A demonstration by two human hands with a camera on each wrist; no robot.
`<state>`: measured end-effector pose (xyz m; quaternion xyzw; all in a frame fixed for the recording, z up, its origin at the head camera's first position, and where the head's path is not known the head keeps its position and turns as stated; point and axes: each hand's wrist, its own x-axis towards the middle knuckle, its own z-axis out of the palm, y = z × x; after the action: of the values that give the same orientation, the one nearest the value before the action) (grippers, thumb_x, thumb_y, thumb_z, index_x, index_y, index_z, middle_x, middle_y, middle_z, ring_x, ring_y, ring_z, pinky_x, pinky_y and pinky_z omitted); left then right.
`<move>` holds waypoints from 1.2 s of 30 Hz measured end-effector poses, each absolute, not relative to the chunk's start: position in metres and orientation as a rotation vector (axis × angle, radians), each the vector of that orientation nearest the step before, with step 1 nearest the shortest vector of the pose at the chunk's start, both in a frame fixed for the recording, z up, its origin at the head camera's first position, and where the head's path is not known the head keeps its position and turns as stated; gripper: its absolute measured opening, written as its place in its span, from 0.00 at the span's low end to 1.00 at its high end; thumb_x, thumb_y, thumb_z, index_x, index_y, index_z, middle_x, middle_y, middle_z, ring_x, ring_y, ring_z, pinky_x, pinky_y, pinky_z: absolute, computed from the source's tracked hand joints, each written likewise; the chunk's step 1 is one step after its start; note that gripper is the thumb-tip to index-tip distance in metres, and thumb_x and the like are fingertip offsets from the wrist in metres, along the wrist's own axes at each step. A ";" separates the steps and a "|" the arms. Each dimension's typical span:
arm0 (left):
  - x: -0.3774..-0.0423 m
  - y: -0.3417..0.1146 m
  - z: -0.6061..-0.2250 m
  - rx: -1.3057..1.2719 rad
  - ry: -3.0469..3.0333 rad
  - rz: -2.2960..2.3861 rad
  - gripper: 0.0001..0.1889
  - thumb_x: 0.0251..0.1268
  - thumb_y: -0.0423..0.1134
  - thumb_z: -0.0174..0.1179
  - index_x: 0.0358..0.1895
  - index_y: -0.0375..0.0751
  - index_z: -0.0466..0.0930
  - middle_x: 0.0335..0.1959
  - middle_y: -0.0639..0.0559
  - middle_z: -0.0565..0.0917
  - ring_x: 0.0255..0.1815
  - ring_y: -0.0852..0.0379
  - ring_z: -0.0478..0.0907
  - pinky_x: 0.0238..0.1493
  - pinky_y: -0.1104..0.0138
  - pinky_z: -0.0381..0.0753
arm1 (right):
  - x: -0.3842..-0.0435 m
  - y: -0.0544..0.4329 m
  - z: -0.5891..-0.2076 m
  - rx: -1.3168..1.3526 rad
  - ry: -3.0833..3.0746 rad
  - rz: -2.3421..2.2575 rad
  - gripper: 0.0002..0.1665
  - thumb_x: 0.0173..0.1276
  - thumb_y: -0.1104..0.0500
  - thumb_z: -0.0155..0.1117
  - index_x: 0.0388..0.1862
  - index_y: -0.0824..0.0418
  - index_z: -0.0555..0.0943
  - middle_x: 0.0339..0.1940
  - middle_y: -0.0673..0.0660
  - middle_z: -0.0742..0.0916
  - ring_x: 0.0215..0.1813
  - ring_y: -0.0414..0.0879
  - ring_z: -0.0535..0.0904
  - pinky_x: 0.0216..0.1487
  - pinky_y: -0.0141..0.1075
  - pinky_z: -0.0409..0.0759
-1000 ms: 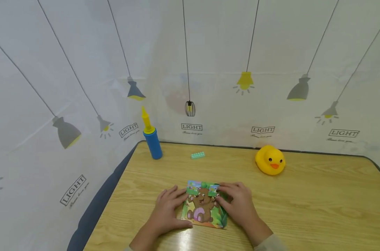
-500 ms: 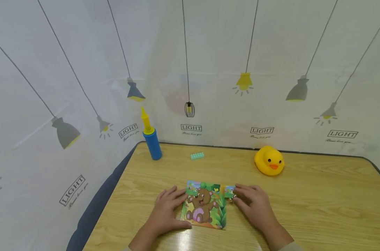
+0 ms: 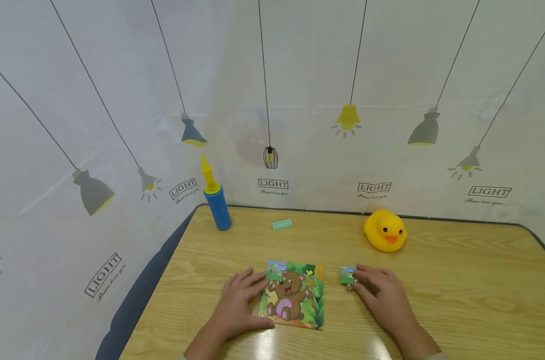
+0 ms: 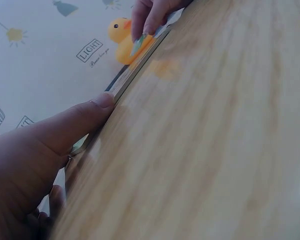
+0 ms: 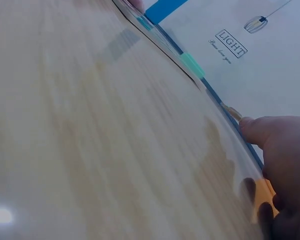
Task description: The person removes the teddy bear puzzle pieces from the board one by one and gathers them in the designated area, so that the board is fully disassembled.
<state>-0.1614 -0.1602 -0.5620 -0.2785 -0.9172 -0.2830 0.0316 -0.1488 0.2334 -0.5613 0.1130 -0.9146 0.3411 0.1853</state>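
Observation:
A square picture puzzle [image 3: 295, 302] of a brown bear lies flat on the table. My left hand [image 3: 238, 305] rests at its left side, fingertips on the upper left edge and thumb along the lower edge. In the left wrist view the thumb of the left hand [image 4: 55, 135] presses the thin edge of the puzzle. To the right, apart from the puzzle, my right hand [image 3: 385, 295] pinches a small puzzle piece [image 3: 347, 275] with blue and green print between thumb and fingers. Only a thin side of the piece [image 5: 232, 111] shows in the right wrist view.
A yellow rubber duck [image 3: 386, 231] sits at the back right of the wooden table [image 3: 470, 285]. A blue hand pump [image 3: 218, 207] with a yellow nozzle stands at the back left. Between them lies a mint green studded brick [image 3: 282, 224]. A printed curtain [image 3: 317, 150] hangs behind.
My right hand has carried the puzzle piece rightward, from over the puzzle's upper right corner to beyond its right edge. That corner's picture now shows. The left hand has stayed in place.

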 end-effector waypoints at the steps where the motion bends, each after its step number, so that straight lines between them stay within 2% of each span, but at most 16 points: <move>1: -0.162 -0.160 -0.562 -0.858 -2.825 -0.872 0.56 0.42 0.77 0.76 0.75 0.47 0.79 0.78 0.53 0.74 0.82 0.36 0.61 0.78 0.31 0.52 | -0.148 0.235 -0.561 0.316 -2.575 0.957 0.17 0.65 0.63 0.81 0.53 0.54 0.92 0.62 0.54 0.89 0.57 0.54 0.82 0.57 0.58 0.81; 9: -0.163 -0.159 -0.559 -0.871 -2.827 -0.880 0.54 0.44 0.75 0.77 0.74 0.46 0.79 0.78 0.51 0.74 0.81 0.35 0.62 0.76 0.29 0.53 | -0.149 0.238 -0.559 0.300 -2.593 0.948 0.16 0.65 0.64 0.81 0.52 0.57 0.92 0.62 0.56 0.90 0.55 0.54 0.82 0.55 0.57 0.83; 23: -0.162 -0.156 -0.558 -0.873 -2.833 -0.890 0.54 0.44 0.75 0.77 0.74 0.46 0.79 0.78 0.51 0.74 0.81 0.34 0.62 0.76 0.29 0.53 | -0.148 0.240 -0.561 0.211 -2.640 0.972 0.15 0.66 0.63 0.80 0.52 0.56 0.93 0.63 0.55 0.89 0.54 0.50 0.80 0.53 0.54 0.82; 36: -0.161 -0.157 -0.558 -0.827 -2.846 -0.916 0.56 0.41 0.76 0.77 0.74 0.46 0.80 0.78 0.53 0.74 0.82 0.36 0.61 0.78 0.30 0.51 | -0.152 0.235 -0.559 0.212 -2.645 1.001 0.15 0.67 0.63 0.80 0.52 0.55 0.93 0.63 0.56 0.89 0.55 0.54 0.80 0.57 0.58 0.77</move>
<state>-0.1605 -0.1570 -0.5579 -0.2666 -0.9173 -0.2951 0.0196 -0.1516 0.2354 -0.5593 0.0737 -0.9217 0.3490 0.1523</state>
